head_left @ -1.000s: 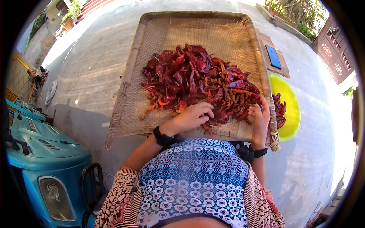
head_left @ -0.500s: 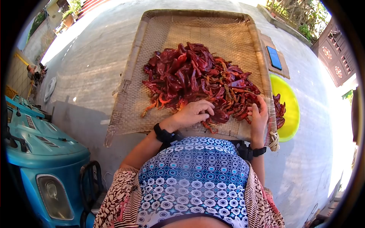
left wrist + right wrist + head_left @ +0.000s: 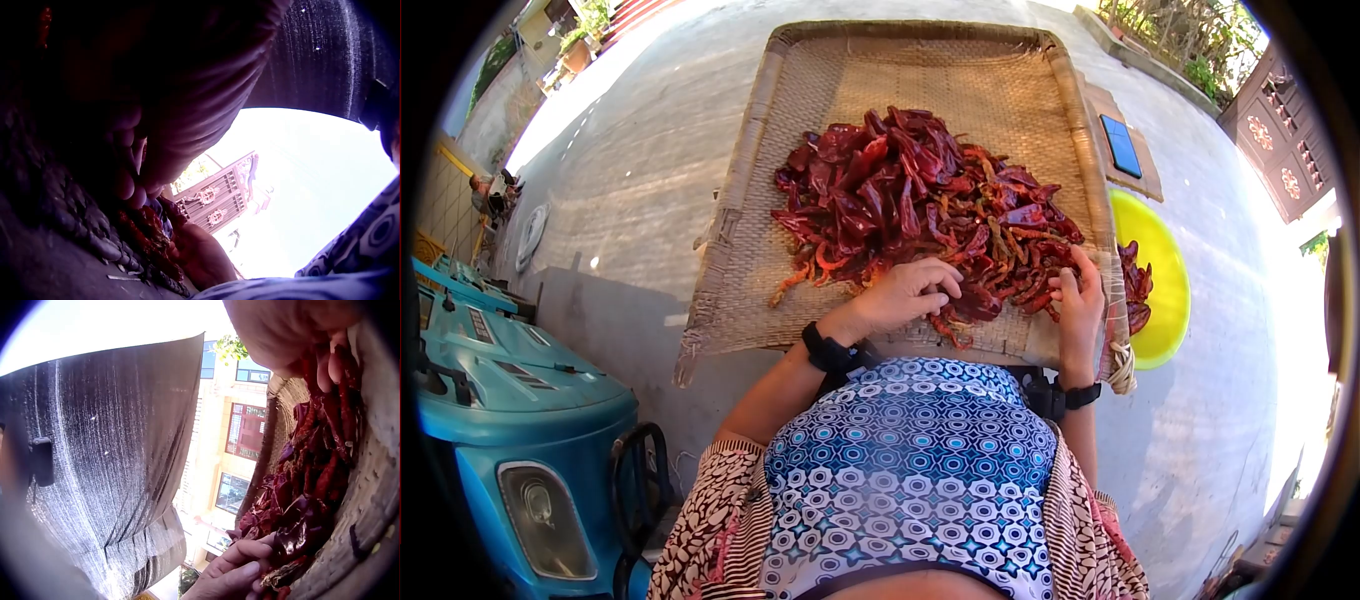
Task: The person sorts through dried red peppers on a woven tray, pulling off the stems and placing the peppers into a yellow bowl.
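Observation:
A heap of dark red and orange dried chilies (image 3: 900,200) lies on a woven tray (image 3: 735,255). At its near edge, the left hand (image 3: 907,296) has bent fingers and thumb around a dark chili (image 3: 977,303); the right wrist view shows that hand (image 3: 228,572) beside a glossy chili (image 3: 304,528). The right hand (image 3: 1081,312) rests at the heap's right edge, fingers loosely bent, its fingertips (image 3: 329,374) touching chilies. Whether it grips any is hidden. In the dark left wrist view, the left hand (image 3: 200,94) looms above the tray, the right hand (image 3: 203,253) beyond.
Right of the tray stands a yellow-green basin (image 3: 1165,290) with some chilies, and a phone (image 3: 1120,145) on cardboard (image 3: 1145,178). A blue vehicle (image 3: 510,400) is at the lower left. A person (image 3: 492,195) sits far left.
The right hand has shifted slightly left at the heap's edge. The left hand has stayed nearly in place, and the heap looks almost the same.

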A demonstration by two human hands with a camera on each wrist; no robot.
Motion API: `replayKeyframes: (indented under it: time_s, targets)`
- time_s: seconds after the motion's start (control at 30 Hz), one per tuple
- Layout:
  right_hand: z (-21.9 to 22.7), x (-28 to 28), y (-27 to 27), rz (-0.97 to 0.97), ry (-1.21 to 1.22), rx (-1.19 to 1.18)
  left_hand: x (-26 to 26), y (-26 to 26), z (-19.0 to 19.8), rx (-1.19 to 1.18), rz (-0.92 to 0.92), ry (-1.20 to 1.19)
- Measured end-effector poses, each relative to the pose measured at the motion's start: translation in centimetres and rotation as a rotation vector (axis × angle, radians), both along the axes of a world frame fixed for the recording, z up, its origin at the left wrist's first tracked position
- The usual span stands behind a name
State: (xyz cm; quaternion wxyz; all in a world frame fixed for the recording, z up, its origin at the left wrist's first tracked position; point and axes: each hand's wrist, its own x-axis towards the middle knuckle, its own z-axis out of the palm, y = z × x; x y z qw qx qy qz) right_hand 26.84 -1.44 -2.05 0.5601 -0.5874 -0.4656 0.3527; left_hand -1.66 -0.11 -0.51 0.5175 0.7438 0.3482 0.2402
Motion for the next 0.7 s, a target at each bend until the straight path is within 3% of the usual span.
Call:
replayKeyframes:
  time_s: [0.23,0.7]
  targets:
    - [-0.55,0.12,0.19,0.005,-0.02,0.023,-0.06,0.04,-0.22,-0.131,0.025,-0.082]
    - [-0.22,-0.18,0.16,0.014,-0.047,-0.011,-0.1,0.11,-0.34,-0.157,0.031,-0.094]
